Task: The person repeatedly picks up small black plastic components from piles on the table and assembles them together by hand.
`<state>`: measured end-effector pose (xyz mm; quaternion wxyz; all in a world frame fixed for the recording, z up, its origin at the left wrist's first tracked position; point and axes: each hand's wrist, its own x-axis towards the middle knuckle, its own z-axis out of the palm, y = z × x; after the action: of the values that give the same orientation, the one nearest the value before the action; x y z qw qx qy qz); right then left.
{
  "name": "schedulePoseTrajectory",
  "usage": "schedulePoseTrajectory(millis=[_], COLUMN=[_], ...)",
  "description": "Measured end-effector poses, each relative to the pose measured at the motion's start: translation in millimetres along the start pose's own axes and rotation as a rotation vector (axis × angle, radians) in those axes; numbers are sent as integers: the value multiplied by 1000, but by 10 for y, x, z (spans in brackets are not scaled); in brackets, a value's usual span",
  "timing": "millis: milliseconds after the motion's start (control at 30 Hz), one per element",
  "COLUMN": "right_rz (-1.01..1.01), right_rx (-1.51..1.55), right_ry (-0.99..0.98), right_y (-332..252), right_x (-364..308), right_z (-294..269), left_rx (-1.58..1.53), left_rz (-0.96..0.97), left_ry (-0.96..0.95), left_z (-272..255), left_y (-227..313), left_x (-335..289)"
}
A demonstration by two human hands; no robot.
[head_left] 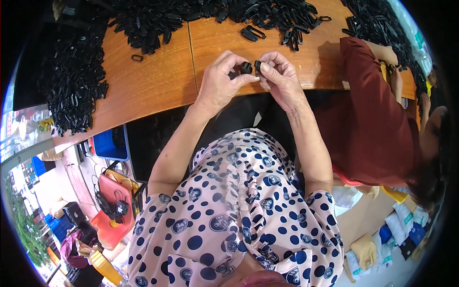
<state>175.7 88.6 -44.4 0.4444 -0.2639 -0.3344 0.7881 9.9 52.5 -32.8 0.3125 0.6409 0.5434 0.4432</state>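
Note:
Over the near edge of the wooden table (158,81), my two hands are raised close together. My left hand (220,81) is closed, pinching a small black plastic piece (246,68) between thumb and fingers. Between the thumb and forefinger of my right hand (282,79) is another small black plastic piece (257,66). The two pieces face each other with a narrow gap between them. Fingers cover much of both, so their exact kind does not show. A single black oblong loop (137,58) lies on the table to the left.
Heaps of black plastic parts (148,24) line the table's far side, with another large pile (76,86) at left. A few loose parts (252,33) lie beyond my hands. At right, a co-worker in a dark red sleeve (366,81) reaches to another heap. A blue bin (110,145) stands below left.

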Motion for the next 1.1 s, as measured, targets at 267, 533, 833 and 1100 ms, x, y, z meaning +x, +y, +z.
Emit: schedulePoseTrajectory(millis=[267,533,833,1100], right_rz=[60,77,268,489], right_rx=[-79,-127,-554,-498], right_ry=[-66,-114,-75,-191], right_y=[-45,-52,-151,-172], right_x=[-54,-26,-10,3], right_z=[-27,-71,-113,-297], left_rx=[154,241,409,424], left_rz=[98,148,232,315], left_ry=[-45,-82,-168,-262], left_z=[-6,-30,-94,-28], left_y=[109,88,26,57], left_x=[-34,-86,-161,-158])
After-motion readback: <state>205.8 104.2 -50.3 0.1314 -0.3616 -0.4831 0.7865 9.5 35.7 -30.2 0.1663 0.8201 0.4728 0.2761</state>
